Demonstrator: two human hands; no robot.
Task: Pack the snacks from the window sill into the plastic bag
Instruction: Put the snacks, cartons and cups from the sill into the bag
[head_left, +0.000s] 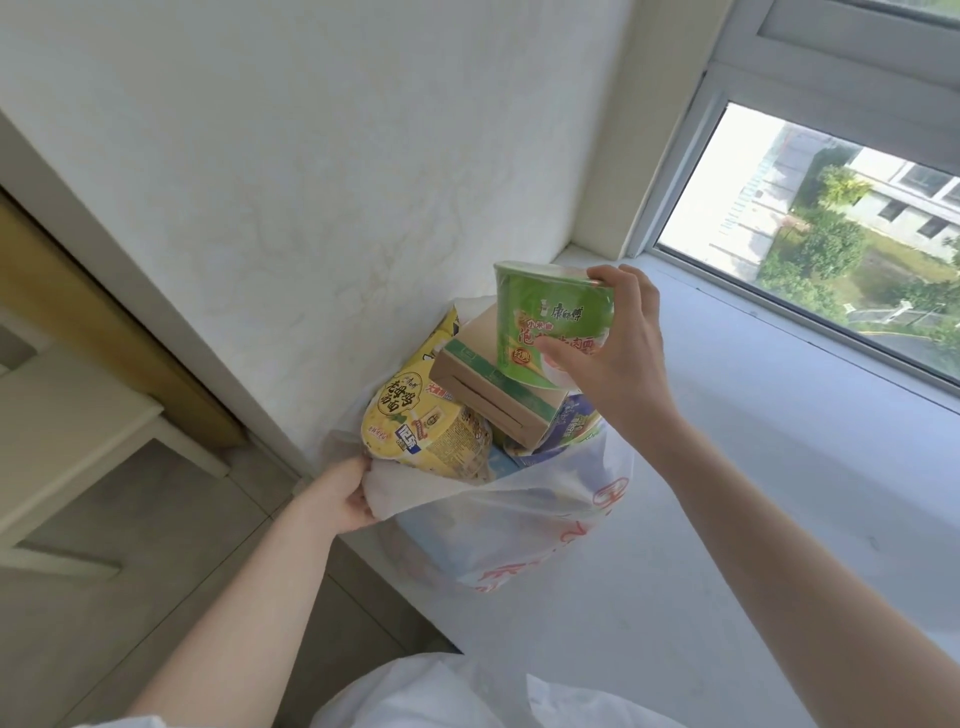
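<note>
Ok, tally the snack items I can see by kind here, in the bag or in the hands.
Noodle cups: 2, the green cup held by the right hand, and the yellow cup in the plastic bag
Cardboard boxes: 1, the brown box
Partly hidden packets: at least 2, one yellow, one blue
Total: at least 5

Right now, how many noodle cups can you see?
2: a green cup gripped in the right hand above the plastic bag; a yellow cup lying inside. Others may be hidden.
</note>
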